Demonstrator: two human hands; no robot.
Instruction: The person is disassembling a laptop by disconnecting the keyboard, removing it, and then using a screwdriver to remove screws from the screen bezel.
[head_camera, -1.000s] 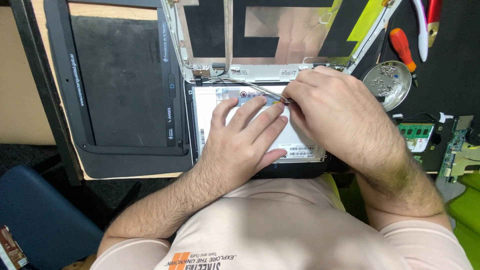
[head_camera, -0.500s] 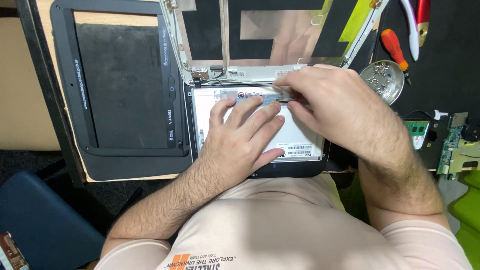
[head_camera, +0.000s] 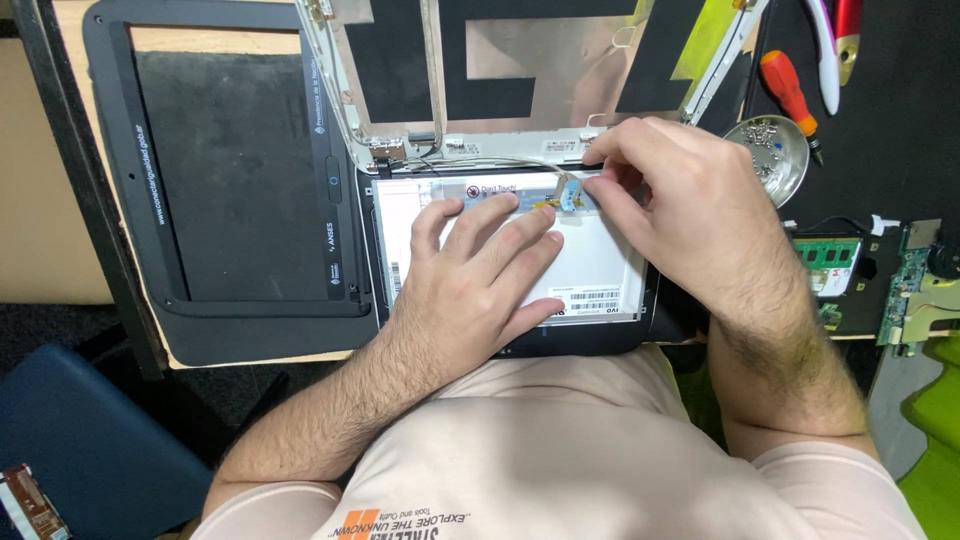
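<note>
Left hand (head_camera: 480, 275) flat, fingers spread, pressing screen panel (head_camera: 600, 262) still on counter (head_camera: 70, 230). Right hand (head_camera: 680, 200) just above-right, grip pinched on small ribbon connector (head_camera: 568, 190) at panel's top edge (fingertips partly hidden). Screw dish (head_camera: 775, 160) right of grip.

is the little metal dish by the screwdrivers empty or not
Not empty: the round metal dish holds several small screws, seen above the right hand.

One head-worn camera looked steeply down from just above the person's chest, close to the work. The bench edge ran across mid-frame, the shirt (head_camera: 560, 460) filled the bottom, and the open laptop lid (head_camera: 520, 70) reached the top edge. No second view existed.
</note>
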